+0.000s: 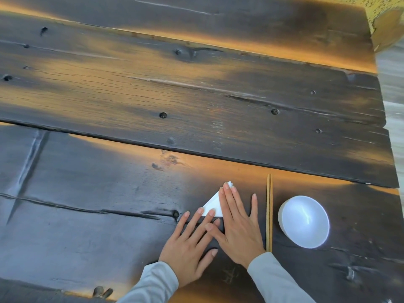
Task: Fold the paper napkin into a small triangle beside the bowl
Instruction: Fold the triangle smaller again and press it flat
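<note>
napkin: white triangle, left of bowl, chopsticks between | right hand: flat, fingers together, pressing napkin | left hand: spread, fingertips on lower edge | handling: light, soft, slides easily; pin flat, pinch corners

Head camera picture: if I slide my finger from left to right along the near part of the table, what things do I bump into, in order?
Left hand → napkin → right hand → chopsticks → bowl. The napkin lies partly under both hands, so its place is only rough.
</note>
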Motion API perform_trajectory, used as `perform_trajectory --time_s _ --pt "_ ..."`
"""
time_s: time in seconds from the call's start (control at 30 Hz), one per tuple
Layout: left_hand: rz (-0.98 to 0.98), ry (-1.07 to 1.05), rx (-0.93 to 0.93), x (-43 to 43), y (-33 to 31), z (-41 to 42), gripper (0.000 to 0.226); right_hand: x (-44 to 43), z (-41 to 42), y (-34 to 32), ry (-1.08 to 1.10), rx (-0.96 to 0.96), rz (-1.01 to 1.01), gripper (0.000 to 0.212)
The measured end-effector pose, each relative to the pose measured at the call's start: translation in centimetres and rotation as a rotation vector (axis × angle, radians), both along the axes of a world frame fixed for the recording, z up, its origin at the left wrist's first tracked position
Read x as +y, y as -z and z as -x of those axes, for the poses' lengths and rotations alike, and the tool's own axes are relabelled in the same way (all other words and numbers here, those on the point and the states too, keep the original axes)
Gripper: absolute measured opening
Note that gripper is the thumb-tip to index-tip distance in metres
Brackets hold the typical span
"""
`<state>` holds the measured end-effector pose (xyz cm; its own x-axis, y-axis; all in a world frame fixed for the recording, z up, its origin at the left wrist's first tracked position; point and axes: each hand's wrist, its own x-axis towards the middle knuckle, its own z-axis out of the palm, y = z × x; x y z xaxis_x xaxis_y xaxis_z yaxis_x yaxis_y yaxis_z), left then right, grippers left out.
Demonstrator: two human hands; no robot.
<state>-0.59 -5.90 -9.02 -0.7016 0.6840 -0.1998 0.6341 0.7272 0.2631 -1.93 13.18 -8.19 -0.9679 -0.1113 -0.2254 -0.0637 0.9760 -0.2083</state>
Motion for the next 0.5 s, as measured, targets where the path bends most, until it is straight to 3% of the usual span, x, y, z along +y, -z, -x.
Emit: perform_trajectory --time_s 0.5 --pt "0.018 -0.032 0.013 0.9 -2.8 0.4 0.062 0.3 0.6 -2.8 -0.015 -0.049 -0.017 0.077"
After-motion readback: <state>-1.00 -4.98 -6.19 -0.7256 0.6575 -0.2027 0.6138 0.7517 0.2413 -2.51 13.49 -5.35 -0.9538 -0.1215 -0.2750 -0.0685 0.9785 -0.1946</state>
